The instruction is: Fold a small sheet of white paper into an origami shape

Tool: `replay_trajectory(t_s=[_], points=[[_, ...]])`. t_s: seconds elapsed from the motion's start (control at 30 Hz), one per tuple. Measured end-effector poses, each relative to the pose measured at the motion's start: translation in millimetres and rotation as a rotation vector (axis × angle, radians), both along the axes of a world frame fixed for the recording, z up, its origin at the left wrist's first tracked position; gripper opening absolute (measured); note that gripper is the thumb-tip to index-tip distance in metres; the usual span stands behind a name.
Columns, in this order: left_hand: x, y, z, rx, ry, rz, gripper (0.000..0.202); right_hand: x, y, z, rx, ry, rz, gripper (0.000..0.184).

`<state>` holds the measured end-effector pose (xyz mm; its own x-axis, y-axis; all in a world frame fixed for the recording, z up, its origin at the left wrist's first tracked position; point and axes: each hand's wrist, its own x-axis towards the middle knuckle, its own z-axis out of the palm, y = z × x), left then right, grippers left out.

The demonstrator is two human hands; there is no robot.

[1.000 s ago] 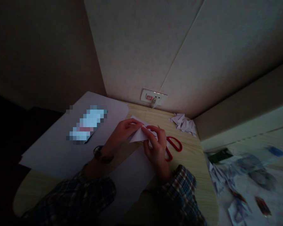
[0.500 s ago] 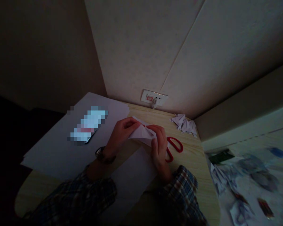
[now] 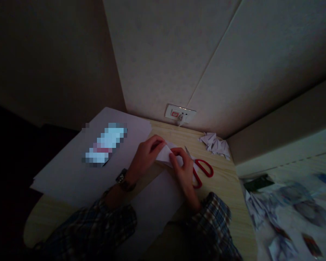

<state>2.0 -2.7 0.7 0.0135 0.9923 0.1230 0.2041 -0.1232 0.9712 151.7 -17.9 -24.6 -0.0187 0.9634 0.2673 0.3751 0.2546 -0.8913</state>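
A small folded piece of white paper (image 3: 163, 155) is pinched between both my hands above the table. My left hand (image 3: 146, 154), with a watch on its wrist, grips the paper's upper left edge between thumb and fingers. My right hand (image 3: 183, 167) holds its right side, thumb pressed against the front and fingers curled behind. Just right of that hand lie red-handled scissors (image 3: 205, 168), their blade tip showing beyond my knuckles. Below the hands rests a flat white sheet (image 3: 154, 203), partly covered by my sleeves.
A lit, blurred-out phone (image 3: 105, 145) lies on a stack of white paper (image 3: 67, 177) at left. Folded paper pieces (image 3: 216, 145) sit at the table's back right corner. A wall socket (image 3: 180, 114) holds a plug. Right of the table, a lower surface carries bags and papers.
My right fingers have curled in and the thumb has moved up onto the paper, whose visible part is narrower. The scissors' blade has come into sight. The whole view has shifted slightly.
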Motion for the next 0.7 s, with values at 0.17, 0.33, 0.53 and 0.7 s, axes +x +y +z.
replay_trajectory(t_s=[0.17, 0.33, 0.53, 0.7], points=[[2.0, -2.6, -1.5, 0.075, 0.176, -0.003, 0.014, -1.2, -0.3, 0.3, -0.031, 0.017, 0.006, 0.016], [2.7, -4.3, 1.0, 0.026, 0.358, -0.050, 0.022, -1.2, -1.0, 1.7, -0.011, 0.053, 0.008, 0.016], [2.9, -4.7, 4.0, 0.007, 0.420, -0.076, 0.024, -2.1, -1.6, 1.3, -0.021, 0.061, 0.028, 0.018], [1.3, -3.6, 2.0, -0.013, 0.421, -0.121, 0.020, -1.1, -1.0, 0.7, -0.009, 0.062, 0.019, 0.018]])
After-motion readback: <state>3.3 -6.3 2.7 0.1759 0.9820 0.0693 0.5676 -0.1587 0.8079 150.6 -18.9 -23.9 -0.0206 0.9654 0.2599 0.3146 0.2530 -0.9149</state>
